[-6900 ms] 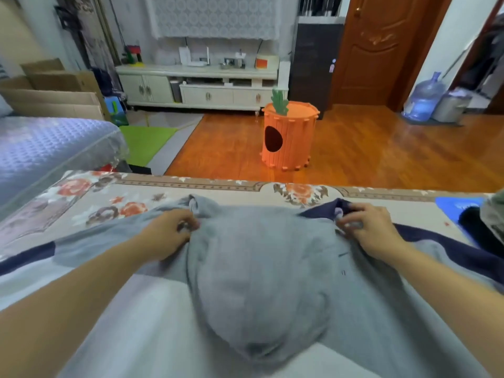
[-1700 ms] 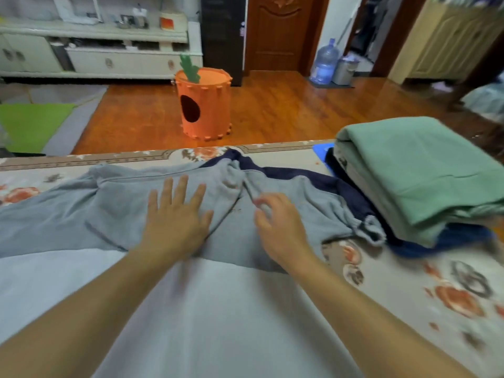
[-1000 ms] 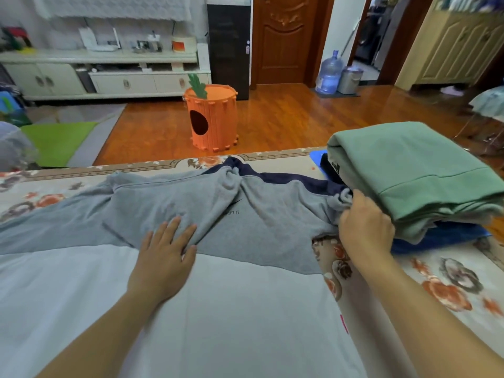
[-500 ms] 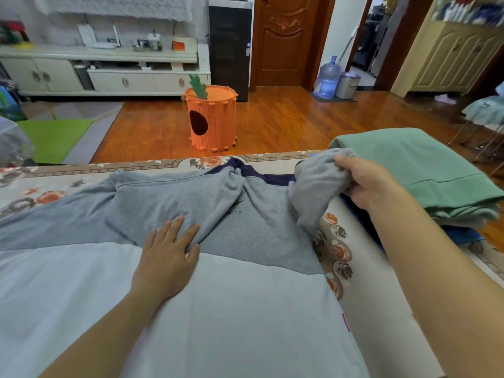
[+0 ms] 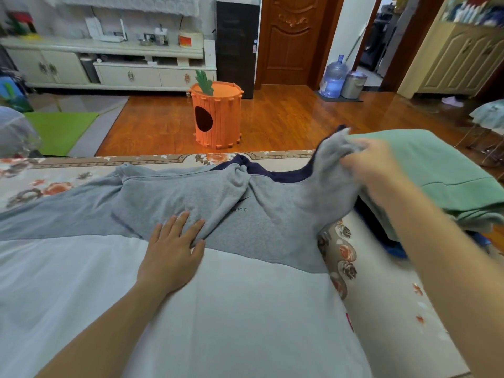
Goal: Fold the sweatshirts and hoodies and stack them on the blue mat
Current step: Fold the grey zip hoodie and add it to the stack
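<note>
Head view: grey hoodie [image 5: 245, 222] spread across floral-covered surface [image 5: 381, 290], beside folded green stack [image 5: 447, 173] at right. Left hand [image 5: 171, 252] flat, fingers straight, pressing chest panel. Right hand [image 5: 373, 167] pinching lifted sleeve [image 5: 332, 170], blurred. Carry sleeve across chest toward centre, keep left palm anchoring fold line, lay cuff flat, smooth wrinkles.

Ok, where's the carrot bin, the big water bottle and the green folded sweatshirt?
Orange carrot-shaped bin [image 5: 218, 118], head view, slatted front wall.
Blue water jug [image 5: 333, 77], head view, its body.
Green folded sweatshirt [image 5: 436, 170], head view, top face.
</note>
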